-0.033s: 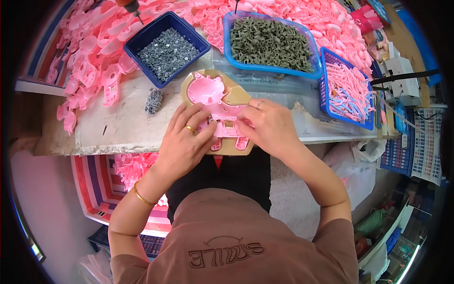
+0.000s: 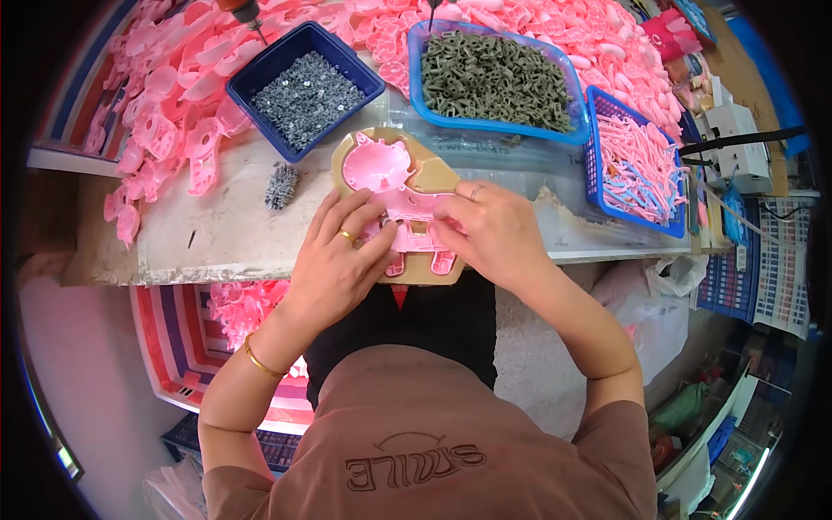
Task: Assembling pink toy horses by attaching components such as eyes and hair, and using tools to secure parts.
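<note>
A pink plastic toy shell [image 2: 379,165], shaped like an animal with a round hollow head and short legs, lies inside up in a tan shaped holder [image 2: 436,178] at the bench's near edge. My left hand [image 2: 338,247] grips the shell's left side, fingers curled over its middle and thumb pressed near the legs. From the right, my right hand [image 2: 490,227] has its fingertips pinched together over the shell's body. Whatever small part those fingertips hold is hidden behind them.
Beyond the holder stand a navy tray [image 2: 299,154] of small metal screws and a blue tub [image 2: 498,130] of greenish-grey parts. A blue basket [image 2: 595,169] holds pink and blue strips. Tool tips [image 2: 251,19] hang above. Pink shells [image 2: 186,78] heap behind; a screw-covered lump [image 2: 280,185] sits left.
</note>
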